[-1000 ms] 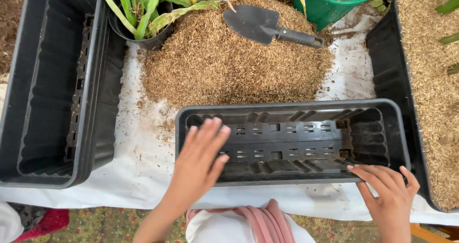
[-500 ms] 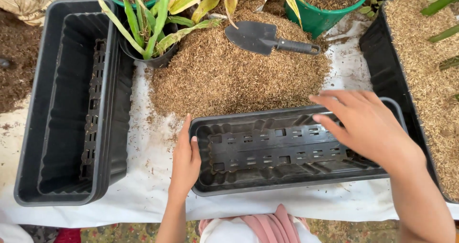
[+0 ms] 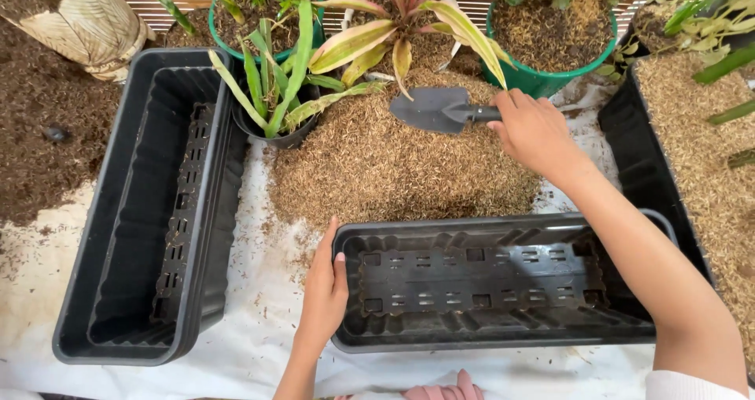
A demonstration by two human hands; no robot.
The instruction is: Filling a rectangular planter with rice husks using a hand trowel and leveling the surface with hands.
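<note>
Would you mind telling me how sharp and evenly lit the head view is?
Head view: soft, even light, faint shadows only; the trowel and right hand look sharp, as does the left hand on the black planter; no glare, slight wide-angle bending at the edges.

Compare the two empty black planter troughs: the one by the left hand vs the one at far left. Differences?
The near trough lies crosswise, its end touched by the left hand; the far-left trough lies lengthwise, untouched. The far-left trough looks like a nested stack; the near trough looks single. Both are black, empty, with slotted base inserts.
</note>
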